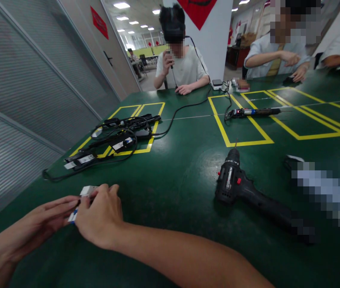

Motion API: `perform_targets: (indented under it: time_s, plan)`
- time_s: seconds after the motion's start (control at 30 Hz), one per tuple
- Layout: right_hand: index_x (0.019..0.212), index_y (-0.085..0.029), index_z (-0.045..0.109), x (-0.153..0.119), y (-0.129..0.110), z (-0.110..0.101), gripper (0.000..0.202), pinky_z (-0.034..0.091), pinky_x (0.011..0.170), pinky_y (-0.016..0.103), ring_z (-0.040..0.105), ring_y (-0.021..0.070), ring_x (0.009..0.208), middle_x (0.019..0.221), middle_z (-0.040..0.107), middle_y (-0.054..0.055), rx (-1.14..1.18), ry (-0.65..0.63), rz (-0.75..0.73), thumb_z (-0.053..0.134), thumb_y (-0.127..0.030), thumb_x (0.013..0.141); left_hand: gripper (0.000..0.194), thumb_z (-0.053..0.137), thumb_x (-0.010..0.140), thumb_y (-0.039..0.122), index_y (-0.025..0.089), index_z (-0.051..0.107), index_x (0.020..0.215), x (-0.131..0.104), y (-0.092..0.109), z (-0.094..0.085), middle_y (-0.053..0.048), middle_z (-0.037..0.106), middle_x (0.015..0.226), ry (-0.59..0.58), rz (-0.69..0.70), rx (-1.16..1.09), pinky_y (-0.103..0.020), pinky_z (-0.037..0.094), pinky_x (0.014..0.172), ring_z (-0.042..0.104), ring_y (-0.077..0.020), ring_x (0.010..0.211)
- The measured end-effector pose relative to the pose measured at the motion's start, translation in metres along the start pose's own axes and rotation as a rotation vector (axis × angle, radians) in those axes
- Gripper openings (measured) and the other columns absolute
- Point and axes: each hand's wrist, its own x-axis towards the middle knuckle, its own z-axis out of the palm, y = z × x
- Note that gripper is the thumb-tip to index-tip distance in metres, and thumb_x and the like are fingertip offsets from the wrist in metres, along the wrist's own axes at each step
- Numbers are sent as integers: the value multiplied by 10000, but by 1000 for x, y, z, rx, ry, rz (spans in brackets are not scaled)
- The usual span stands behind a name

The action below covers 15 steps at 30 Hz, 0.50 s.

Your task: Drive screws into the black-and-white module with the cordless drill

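At the near left of the green table, my left hand [51, 216] and my right hand [102, 214] meet around a small white block [86, 191]. Its upper end shows above my fingers. Below, between the hands, a white-and-blue piece [73, 215] sticks out; whether it belongs to the block is hidden. My right fingers are bent over the block from the right, while my left fingers press against it from the left. Both hands are closed, low over the tabletop.
Black cables and adapters [122, 136] lie in yellow-taped boxes beyond my hands. A black cordless drill [232, 180] rests to the right, and a black pen-like tool [256, 112] behind it. Across the table a person [181, 64] holds a screwdriver [173, 74]; other people sit farther right.
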Motion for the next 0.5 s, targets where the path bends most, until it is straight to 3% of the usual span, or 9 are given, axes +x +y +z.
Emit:
perform_targets:
  time_s: [0.1,0.2,0.37,0.5]
  plan:
    - [1021,-192,581,-2,1,-2,213,510,777,386,642,240,901,1072,585,95,13,65,1,497,-317,870,439,755,650,391,357,611,1063,4,-7,-9,159,690,1040,0,66,53,-317,532,861,640,-126,982]
    - [980,-176,608,-1,2,-5,179,510,784,384,635,212,899,1058,609,70,31,103,10,538,-298,870,394,758,654,368,348,630,1027,4,-5,-2,158,694,1017,64,86,63,-210,524,796,642,-85,934]
    - [953,-151,633,9,0,-25,186,510,778,404,630,192,892,1066,639,52,75,156,58,609,-310,859,272,701,728,349,331,647,994,4,18,38,138,705,968,42,173,59,-176,519,771,623,-69,913]
    - [1003,-155,632,23,0,-62,192,509,801,415,625,204,943,1097,640,56,156,261,114,607,-288,868,290,720,690,299,248,669,970,16,54,88,46,717,922,-30,243,-25,-166,514,705,623,-92,826]
